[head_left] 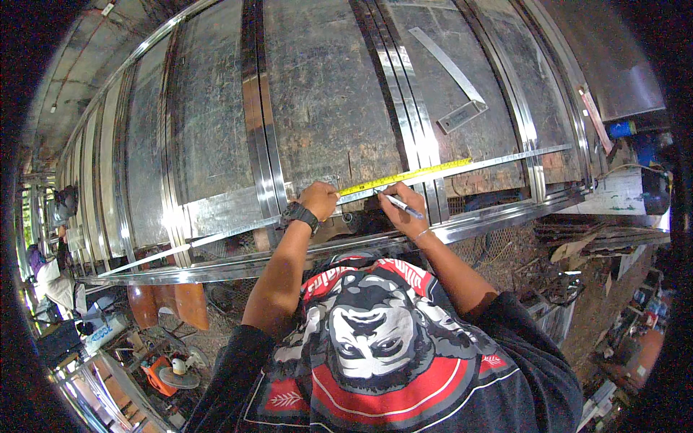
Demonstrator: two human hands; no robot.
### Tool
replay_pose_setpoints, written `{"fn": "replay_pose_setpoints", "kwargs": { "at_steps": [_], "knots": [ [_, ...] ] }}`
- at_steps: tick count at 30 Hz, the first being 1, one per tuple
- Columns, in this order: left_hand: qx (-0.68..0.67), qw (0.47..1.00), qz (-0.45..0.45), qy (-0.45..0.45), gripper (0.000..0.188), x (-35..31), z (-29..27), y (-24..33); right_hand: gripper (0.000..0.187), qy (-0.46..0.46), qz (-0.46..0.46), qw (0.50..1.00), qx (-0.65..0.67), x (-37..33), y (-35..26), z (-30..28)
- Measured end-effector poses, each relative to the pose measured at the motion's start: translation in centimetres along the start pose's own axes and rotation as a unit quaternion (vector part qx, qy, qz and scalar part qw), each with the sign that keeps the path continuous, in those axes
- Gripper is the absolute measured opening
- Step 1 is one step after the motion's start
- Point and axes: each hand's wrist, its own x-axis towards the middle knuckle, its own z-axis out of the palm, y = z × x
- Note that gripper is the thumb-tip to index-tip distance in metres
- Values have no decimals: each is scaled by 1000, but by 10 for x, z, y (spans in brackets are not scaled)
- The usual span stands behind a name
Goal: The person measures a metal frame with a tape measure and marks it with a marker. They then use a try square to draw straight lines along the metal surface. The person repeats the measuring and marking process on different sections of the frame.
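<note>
A yellow tape measure blade (pixel 404 177) lies stretched along a long thin metal strip (pixel 505 156) that runs across the frame in front of me. My left hand (pixel 320 200), with a black watch at its wrist, pinches the near end of the blade against the strip. Just to its right, my right hand (pixel 404 208) grips a white and blue marker pen (pixel 406 206), its tip close to the strip below the tape. The exact spot under the tip is partly hidden by my fingers.
Shiny metal rails (pixel 268 155) cross a worn dark board (pixel 325 94). A try square (pixel 462 108) rests on the board at the upper right. An orange-bodied cutting tool (pixel 160 377) sits on the ground at lower left. Another person (pixel 54 278) is at the far left.
</note>
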Motion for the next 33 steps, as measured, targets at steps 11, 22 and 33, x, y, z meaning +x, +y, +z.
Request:
{"fn": "replay_pose_setpoints", "kwargs": {
  "at_steps": [11,22,33],
  "knots": [
    [-16,1000,-9,-10,26,-3,-4,4,14,-2,-18,1000,-15,-1,6,2],
    [-1,1000,21,-3,27,5,5,-8,21,185,174,967,33,-34,1,-55],
    [-17,998,42,34,25,-3,-4,1,19,185,175,967,30,-54,21,-42]
  ]
}}
